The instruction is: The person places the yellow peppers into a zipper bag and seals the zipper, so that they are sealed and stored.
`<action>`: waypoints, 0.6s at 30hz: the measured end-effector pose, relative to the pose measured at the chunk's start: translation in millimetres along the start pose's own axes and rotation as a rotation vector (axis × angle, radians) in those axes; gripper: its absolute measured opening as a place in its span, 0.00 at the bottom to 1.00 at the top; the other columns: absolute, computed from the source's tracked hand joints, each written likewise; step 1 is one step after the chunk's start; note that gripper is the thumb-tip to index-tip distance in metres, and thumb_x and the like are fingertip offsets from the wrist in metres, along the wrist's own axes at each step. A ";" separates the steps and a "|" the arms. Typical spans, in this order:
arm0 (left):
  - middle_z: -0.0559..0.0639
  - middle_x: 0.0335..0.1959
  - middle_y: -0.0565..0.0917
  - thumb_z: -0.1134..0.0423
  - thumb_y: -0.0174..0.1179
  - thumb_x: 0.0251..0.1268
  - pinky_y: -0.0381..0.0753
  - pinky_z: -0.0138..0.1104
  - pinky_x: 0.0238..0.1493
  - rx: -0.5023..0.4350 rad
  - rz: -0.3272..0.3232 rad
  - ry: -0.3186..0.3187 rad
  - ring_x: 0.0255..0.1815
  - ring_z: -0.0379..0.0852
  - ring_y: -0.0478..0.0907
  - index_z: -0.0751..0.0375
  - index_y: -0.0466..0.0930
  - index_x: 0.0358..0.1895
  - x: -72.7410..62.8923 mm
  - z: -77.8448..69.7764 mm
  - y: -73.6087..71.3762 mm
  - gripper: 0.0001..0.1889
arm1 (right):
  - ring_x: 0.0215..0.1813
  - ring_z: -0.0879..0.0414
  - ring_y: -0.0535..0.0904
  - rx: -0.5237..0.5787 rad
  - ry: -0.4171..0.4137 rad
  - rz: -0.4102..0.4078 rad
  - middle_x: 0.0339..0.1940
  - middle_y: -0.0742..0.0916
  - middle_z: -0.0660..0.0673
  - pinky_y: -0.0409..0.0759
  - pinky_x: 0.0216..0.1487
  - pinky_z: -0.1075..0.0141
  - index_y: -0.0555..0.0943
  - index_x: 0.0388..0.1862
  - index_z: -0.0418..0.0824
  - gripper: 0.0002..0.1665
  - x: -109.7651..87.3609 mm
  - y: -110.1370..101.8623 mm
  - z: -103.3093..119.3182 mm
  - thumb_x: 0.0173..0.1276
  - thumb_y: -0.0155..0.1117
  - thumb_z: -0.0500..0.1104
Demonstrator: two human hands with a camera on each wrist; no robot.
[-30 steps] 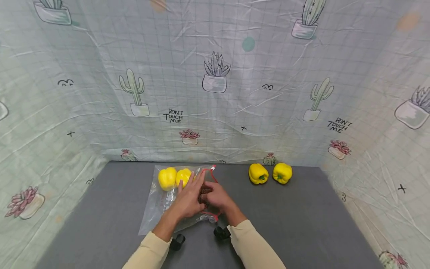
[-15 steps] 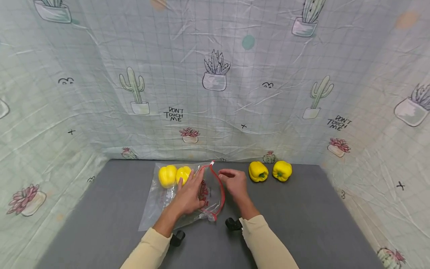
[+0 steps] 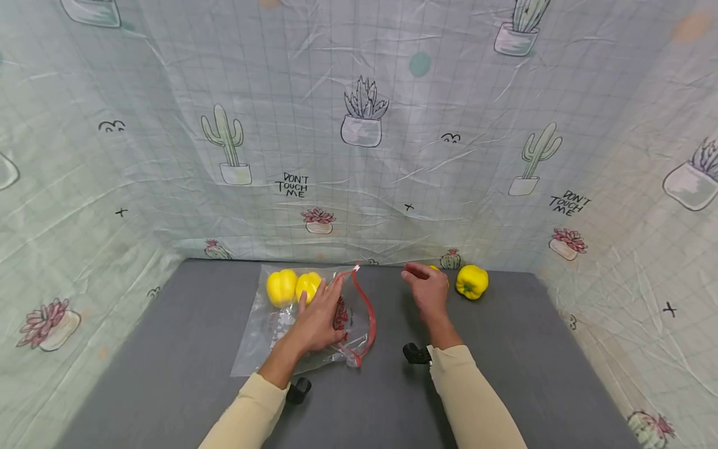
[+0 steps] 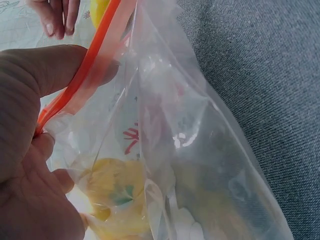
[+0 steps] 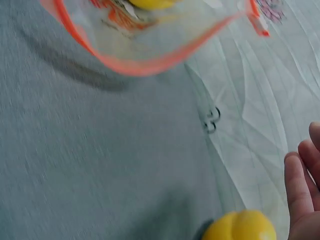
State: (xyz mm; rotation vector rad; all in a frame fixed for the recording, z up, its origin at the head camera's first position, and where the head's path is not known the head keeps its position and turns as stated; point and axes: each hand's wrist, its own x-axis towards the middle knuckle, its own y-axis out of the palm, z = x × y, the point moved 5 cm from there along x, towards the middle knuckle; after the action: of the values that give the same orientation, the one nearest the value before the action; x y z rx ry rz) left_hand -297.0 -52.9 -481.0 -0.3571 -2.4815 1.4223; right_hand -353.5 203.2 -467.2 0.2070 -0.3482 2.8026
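A clear zip bag (image 3: 255,349) with a red zipper edge lies on the grey table, its mouth standing open to the right. Two yellow bell peppers, one (image 3: 280,288) left of the other (image 3: 308,287), are inside it. My left hand (image 3: 315,321) holds the bag near the mouth; in the left wrist view its thumb (image 4: 55,67) crosses the red edge. My right hand (image 3: 429,296) is over the table with relaxed fingers and nothing in them. It partly hides a loose yellow bell pepper (image 5: 240,227), beside another bell pepper (image 3: 472,282).
The grey tabletop (image 3: 533,374) meets a cloth backdrop (image 3: 404,174) printed with cacti, which surrounds it at the back and sides. A black strap piece (image 3: 415,354) sits at the right wrist, and a similar black piece (image 3: 298,391) at the left.
My right hand has come away from the bag's mouth and moved right to the loose peppers. The left hand stays on the bag, whose red edge now bows open.
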 end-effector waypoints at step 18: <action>0.55 0.87 0.54 0.60 0.79 0.51 0.39 0.73 0.79 0.001 0.010 0.004 0.88 0.64 0.48 0.59 0.46 0.86 2.8 0.2 0.8 0.61 | 0.69 0.43 0.81 -0.036 0.115 -0.158 0.66 0.86 0.35 0.80 0.55 0.72 0.83 0.65 0.34 0.23 11.6 -57.1 -28.8 0.72 0.69 0.39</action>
State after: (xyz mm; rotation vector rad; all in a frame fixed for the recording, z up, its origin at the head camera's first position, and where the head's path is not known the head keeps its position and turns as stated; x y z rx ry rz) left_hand -299.6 -51.7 -481.5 -0.3727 -2.4794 1.4257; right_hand -349.1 266.7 -480.5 0.0612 -0.3389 2.6367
